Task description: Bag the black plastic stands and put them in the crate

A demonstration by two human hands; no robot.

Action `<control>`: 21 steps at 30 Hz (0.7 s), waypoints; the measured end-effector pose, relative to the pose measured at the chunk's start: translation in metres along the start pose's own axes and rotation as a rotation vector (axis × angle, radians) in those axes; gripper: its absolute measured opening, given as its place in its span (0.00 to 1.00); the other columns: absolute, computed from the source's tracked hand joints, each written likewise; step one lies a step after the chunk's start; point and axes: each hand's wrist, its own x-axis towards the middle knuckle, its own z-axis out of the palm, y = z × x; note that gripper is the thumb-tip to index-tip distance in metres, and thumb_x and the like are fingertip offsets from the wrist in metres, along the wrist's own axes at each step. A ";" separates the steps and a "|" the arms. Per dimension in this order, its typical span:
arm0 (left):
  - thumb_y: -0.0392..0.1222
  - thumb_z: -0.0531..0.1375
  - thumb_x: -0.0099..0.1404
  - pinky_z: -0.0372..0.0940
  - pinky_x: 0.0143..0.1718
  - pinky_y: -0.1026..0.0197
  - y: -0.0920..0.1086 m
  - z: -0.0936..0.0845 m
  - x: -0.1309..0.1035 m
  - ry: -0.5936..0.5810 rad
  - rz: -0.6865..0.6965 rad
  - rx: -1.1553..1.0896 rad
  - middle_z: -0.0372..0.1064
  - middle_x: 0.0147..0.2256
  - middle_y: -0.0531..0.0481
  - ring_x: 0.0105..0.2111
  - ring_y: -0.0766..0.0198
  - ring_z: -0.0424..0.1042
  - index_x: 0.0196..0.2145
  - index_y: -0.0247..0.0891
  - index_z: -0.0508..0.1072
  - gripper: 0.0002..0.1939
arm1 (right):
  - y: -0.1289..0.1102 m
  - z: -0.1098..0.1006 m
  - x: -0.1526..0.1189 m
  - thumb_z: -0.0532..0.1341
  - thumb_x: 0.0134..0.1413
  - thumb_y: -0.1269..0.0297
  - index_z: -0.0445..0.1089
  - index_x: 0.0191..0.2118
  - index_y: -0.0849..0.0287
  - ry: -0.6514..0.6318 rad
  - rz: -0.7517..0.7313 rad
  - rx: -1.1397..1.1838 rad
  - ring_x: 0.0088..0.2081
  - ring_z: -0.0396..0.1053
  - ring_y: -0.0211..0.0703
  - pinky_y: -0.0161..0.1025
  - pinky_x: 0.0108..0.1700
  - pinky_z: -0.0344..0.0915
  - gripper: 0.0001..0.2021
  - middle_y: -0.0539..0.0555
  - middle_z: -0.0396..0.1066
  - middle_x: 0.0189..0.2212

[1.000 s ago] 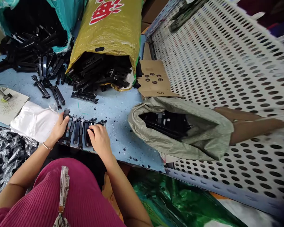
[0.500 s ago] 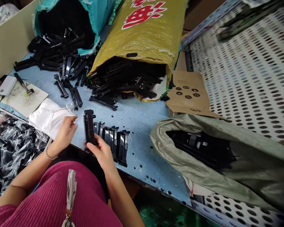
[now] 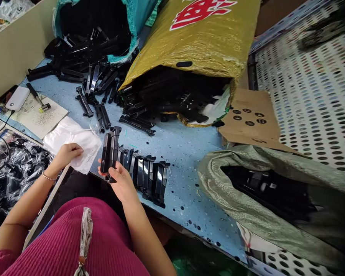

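Observation:
My right hand (image 3: 121,179) grips a long black plastic part (image 3: 110,148) upright, near the table's front edge. Just right of it, several similar glossy black parts (image 3: 145,172) lie side by side in a row. My left hand (image 3: 66,155) is over a stack of thin white plastic bags (image 3: 86,147). Its fingers are pressed together at the stack's surface, seemingly pinching a bag; the fingertips are partly hidden.
A yellow sack (image 3: 195,46) and a teal sack (image 3: 133,23) spill black parts (image 3: 83,101) onto the blue table (image 3: 184,149). A hammer (image 3: 37,96) lies on a board at left, beside a white power bank (image 3: 17,99). A grey-green sack (image 3: 218,168) and cardboard (image 3: 247,99) are at right. Plastic-wrapped parts (image 3: 20,168) fill the lower left.
My left hand has moved left and down, away from the black part and onto the white bags. The black part has turned in my right hand, showing another side. The view has shifted slightly.

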 end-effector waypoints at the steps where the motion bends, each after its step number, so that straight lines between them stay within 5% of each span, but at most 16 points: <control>1: 0.50 0.63 0.62 0.64 0.30 0.62 0.000 0.000 -0.001 -0.012 -0.003 -0.014 0.73 0.26 0.51 0.26 0.64 0.70 0.31 0.36 0.76 0.13 | 0.000 0.003 0.003 0.74 0.47 0.48 0.76 0.47 0.56 -0.013 0.009 0.009 0.40 0.74 0.46 0.44 0.44 0.72 0.24 0.58 0.77 0.50; 6: 0.42 0.63 0.64 0.67 0.38 0.58 0.000 0.015 -0.017 0.150 0.206 0.332 0.74 0.35 0.46 0.35 0.58 0.74 0.39 0.38 0.73 0.07 | 0.000 0.015 0.019 0.71 0.50 0.45 0.76 0.46 0.55 -0.050 0.021 0.000 0.41 0.74 0.47 0.45 0.44 0.73 0.23 0.59 0.77 0.51; 9: 0.40 0.59 0.69 0.67 0.43 0.55 0.000 0.021 -0.021 0.168 0.343 0.580 0.73 0.39 0.41 0.42 0.54 0.73 0.35 0.38 0.73 0.05 | 0.002 0.017 0.023 0.70 0.52 0.45 0.75 0.46 0.54 -0.058 0.009 -0.036 0.42 0.75 0.48 0.45 0.45 0.73 0.21 0.58 0.77 0.50; 15: 0.46 0.64 0.64 0.61 0.31 0.61 0.003 0.001 -0.002 0.076 0.135 0.317 0.69 0.27 0.52 0.28 0.63 0.68 0.27 0.38 0.71 0.12 | 0.005 0.013 0.020 0.69 0.51 0.43 0.74 0.47 0.55 -0.057 0.027 -0.058 0.43 0.75 0.49 0.44 0.43 0.73 0.24 0.59 0.77 0.50; 21: 0.45 0.60 0.64 0.64 0.35 0.61 0.004 -0.002 -0.001 -0.007 0.151 0.212 0.74 0.32 0.49 0.32 0.62 0.71 0.30 0.38 0.78 0.11 | 0.006 0.020 0.028 0.70 0.50 0.45 0.74 0.46 0.54 -0.087 0.047 0.018 0.43 0.76 0.48 0.43 0.43 0.73 0.23 0.58 0.78 0.51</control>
